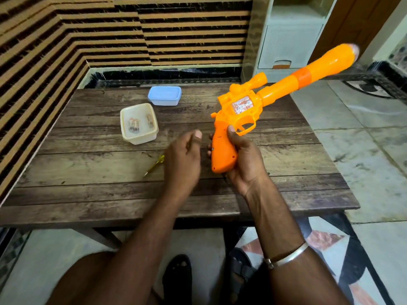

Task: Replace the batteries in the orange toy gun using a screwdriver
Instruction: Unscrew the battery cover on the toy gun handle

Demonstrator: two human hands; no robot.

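My right hand [244, 161] grips the handle of the orange toy gun [240, 111], held above the wooden table [88, 172] with its long barrel pointing up and to the right. A small screw shows on the handle's side. My left hand [184, 159] hovers just left of the handle, fingers loosely curled, holding nothing. A yellow-handled screwdriver [155, 165] lies on the table, partly hidden behind my left hand. An open cream plastic box [139, 123] further left holds several batteries.
A shut box with a blue lid [165, 95] stands at the table's far side. A striped wall runs along the left and back. A white drawer unit [290, 40] stands at the back right. Tiled floor lies to the right.
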